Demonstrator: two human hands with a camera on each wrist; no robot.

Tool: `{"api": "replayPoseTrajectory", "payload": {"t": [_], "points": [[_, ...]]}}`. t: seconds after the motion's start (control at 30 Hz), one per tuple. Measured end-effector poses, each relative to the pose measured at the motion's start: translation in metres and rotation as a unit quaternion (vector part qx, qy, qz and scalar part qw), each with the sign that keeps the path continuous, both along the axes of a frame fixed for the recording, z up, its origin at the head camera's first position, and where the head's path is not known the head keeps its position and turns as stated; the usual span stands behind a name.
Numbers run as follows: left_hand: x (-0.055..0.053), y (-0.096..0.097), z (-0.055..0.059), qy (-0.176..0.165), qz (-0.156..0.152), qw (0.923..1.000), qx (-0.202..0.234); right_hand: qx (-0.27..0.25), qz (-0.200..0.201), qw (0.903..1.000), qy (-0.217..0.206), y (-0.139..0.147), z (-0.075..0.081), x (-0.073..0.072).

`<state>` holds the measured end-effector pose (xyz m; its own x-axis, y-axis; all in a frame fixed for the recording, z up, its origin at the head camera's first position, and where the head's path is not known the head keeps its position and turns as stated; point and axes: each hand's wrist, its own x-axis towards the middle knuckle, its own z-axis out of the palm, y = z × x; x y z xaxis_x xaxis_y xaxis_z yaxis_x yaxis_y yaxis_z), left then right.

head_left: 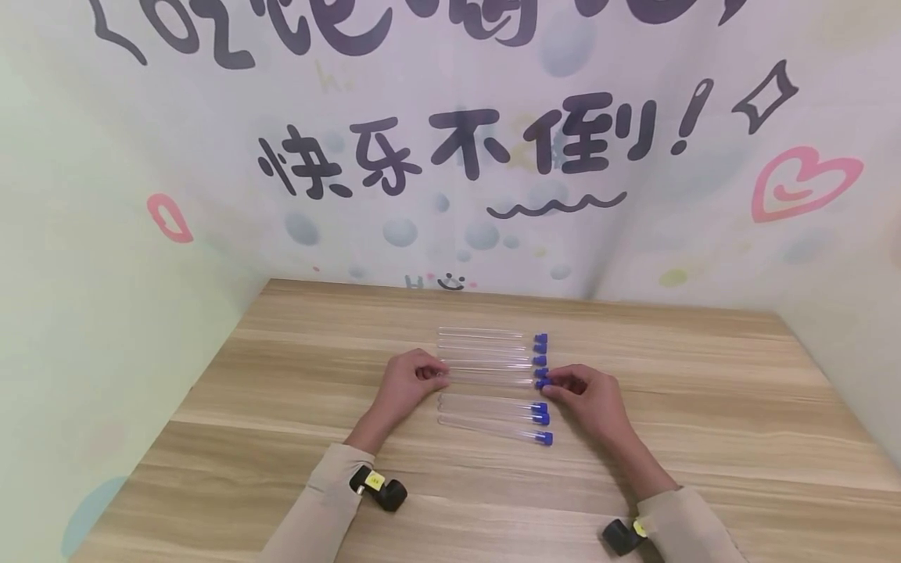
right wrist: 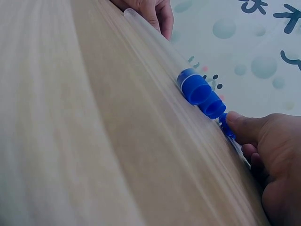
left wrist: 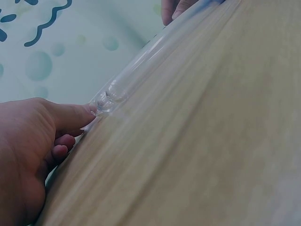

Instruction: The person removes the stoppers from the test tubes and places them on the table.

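Observation:
My left hand pinches the rounded end of a clear test tube lying on the table, thumb and index finger at its tip. At the tube's other end, my right hand holds a blue cap between thumb and fingers. Whether this cap is inside the tube's mouth I cannot tell. Closer to me, several tubes, such as the nearest tube, carry blue caps. One capped tube's cap shows large in the right wrist view. Farther back lie more tubes, their caps, like the farthest cap, just off their mouths.
The wood-grain table extends around the row of tubes. Behind it hangs a white printed backdrop with dark lettering. Small black cameras sit on both wrists, one being the left wrist camera.

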<state>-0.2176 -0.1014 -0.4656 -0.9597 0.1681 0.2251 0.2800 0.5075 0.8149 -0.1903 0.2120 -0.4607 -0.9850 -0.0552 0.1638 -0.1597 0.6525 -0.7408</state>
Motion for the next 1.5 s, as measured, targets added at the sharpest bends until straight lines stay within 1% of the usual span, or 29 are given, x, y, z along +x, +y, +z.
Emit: {"api": "replayPoseTrajectory", "payload": {"t": [0.27,0.5,0.63,0.73,0.87,1.07,1.2,1.3,1.37,1.5], "points": [[0.001,0.000,0.003,0.001,0.000,1.0000,0.002,-0.010,-0.006,0.9999,-0.008,0.001,-0.001,0.001],[0.001,0.000,0.003,-0.006,0.000,0.9999,0.011,-0.026,-0.013,0.9996,-0.003,0.001,0.000,0.002],[0.001,0.000,0.003,-0.009,0.001,0.9998,0.016,-0.029,-0.026,0.9992,0.005,0.001,0.000,0.002],[0.002,0.000,0.004,-0.011,0.003,0.9996,0.026,-0.034,-0.047,0.9983,0.009,0.003,0.000,0.003],[0.004,-0.001,0.005,-0.017,0.008,0.9988,0.045,-0.055,-0.069,0.9961,-0.004,0.004,0.000,0.004],[0.007,-0.005,0.004,-0.028,0.022,0.9977,0.057,-0.078,-0.079,0.9932,-0.035,0.004,0.003,0.009],[0.011,-0.005,0.004,-0.043,0.036,0.9966,0.059,-0.091,-0.075,0.9922,-0.041,0.003,0.002,0.012],[0.014,-0.005,0.006,-0.058,0.039,0.9955,0.064,-0.092,-0.063,0.9931,-0.038,0.001,0.002,0.015],[0.016,-0.005,0.009,-0.064,0.038,0.9948,0.070,-0.082,-0.051,0.9949,-0.032,-0.001,0.002,0.017],[0.019,-0.006,0.012,-0.075,0.029,0.9938,0.077,-0.045,-0.020,0.9986,-0.019,-0.003,0.001,0.023]]}}
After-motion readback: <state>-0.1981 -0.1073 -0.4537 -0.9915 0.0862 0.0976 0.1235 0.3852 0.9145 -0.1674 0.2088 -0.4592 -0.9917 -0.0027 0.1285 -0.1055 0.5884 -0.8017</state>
